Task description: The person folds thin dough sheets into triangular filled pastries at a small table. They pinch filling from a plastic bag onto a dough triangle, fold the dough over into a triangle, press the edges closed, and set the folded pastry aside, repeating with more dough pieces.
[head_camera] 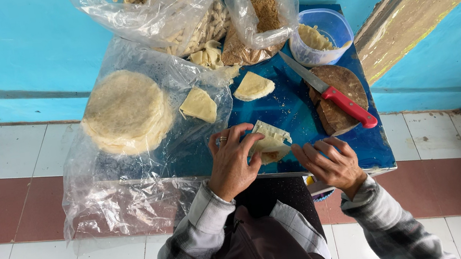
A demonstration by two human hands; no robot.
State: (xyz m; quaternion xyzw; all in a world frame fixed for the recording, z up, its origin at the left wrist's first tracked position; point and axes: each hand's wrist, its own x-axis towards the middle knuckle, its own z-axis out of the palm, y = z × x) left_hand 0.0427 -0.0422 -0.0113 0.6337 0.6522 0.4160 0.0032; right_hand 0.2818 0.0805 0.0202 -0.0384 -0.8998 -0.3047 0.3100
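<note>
Folding a pastry sheet (271,142), your left hand (234,162) grips its edge. Your right hand (331,161) pinches its lower corner on the blue table (295,111).

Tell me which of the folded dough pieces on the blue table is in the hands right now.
The folded piece at the table's near edge, pinched between left hand and right hand. The other two lie untouched farther back, one on the plastic sheet.
</note>
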